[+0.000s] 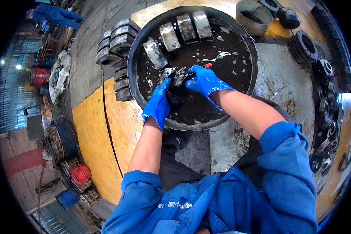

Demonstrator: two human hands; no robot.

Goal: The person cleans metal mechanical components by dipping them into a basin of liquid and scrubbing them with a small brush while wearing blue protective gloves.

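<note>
Both my hands wear blue rubber gloves and reach into a round black basin [133,50] of dark oily liquid. My left hand [158,104] grips a small grey metal part [171,74] just above the liquid. My right hand [203,80] holds a red-handled tool [208,65] against that part. Several wet rectangular metal blocks [170,36] lie in the far half of the basin. A pale twisted scrap [218,57] floats to the right of them.
Stacked grey metal blocks [119,41] sit left of the basin on the yellow and grey work surface [93,128]. A metal bucket [254,16] stands at the back right. Dark rings and bearings [324,101] line the right edge. A person in blue [55,15] is far left.
</note>
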